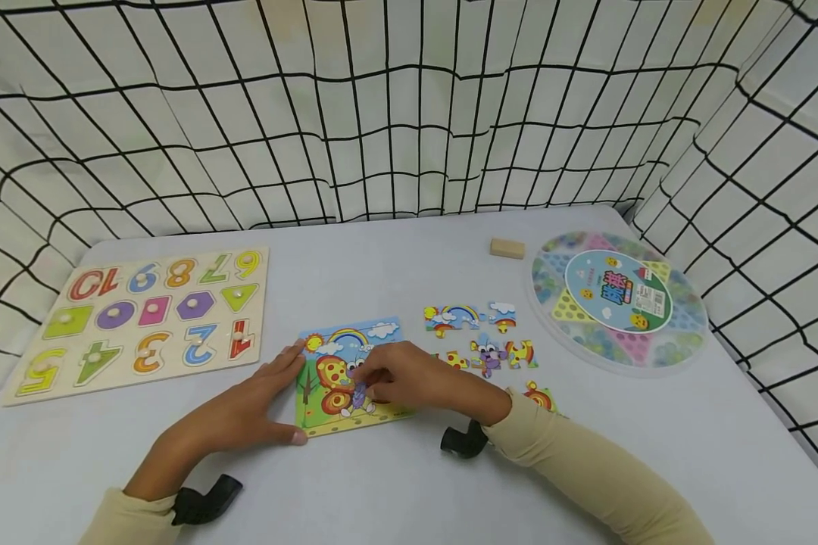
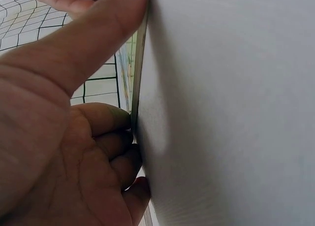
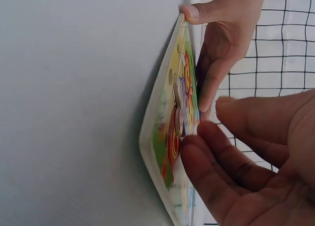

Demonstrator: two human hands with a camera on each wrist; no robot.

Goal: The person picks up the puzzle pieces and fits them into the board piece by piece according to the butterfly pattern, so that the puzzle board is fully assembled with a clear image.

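Observation:
A butterfly jigsaw board [image 1: 313, 424] lies flat on the table. My left hand [image 1: 252, 405] rests along its left edge, thumb at the near corner and fingers towards the far corner. Over the board's right half is my right hand [image 1: 409, 375], hiding part of the picture. In the right wrist view its bent fingertips [image 3: 189, 145] touch the board beside a slightly raised piece [image 3: 179, 120], the thumb standing apart from them with nothing between. Loose jigsaw pieces lie to the right: rainbow pieces [image 1: 458, 315], a cloud piece [image 1: 502, 314], a purple butterfly-head piece [image 1: 488, 356] and others.
A wooden number and shape puzzle [image 1: 150, 318] lies at the left. On the right are a round Chinese checkers set [image 1: 616, 295] and a small wooden block [image 1: 507, 248]. Black netting [image 1: 388, 125] surrounds the table [image 1: 382, 492]. The right sleeve [image 1: 579, 458] passes close to the loose pieces.

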